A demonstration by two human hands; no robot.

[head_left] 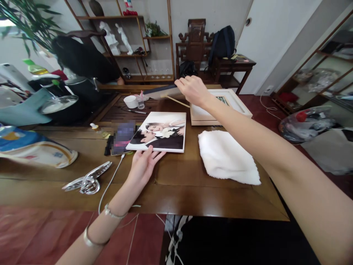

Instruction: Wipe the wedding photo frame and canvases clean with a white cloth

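Note:
My left hand (145,163) grips the near edge of a white-edged photo panel (165,138), its thumb on top and fingers along the front edge. The panel shows a couple in wedding clothes. Farther off, my right hand (191,90) is closed on the end of a thin, flat dark board (162,91), which is tilted; a slim wooden strip (178,101) shows below it. Under my right forearm lies a folded white towel (227,158). Behind that forearm, partly covered, sits a pale wooden picture frame (238,105) with a white inner border.
A silver clip-like tool (88,178) and a white cable (111,180) lie at the left, near a blue-and-white packet (35,147). A small white cup (130,101) stands on the slatted tea tray (116,110). Beyond the table (179,187), a dark-haired person (85,59) leans over.

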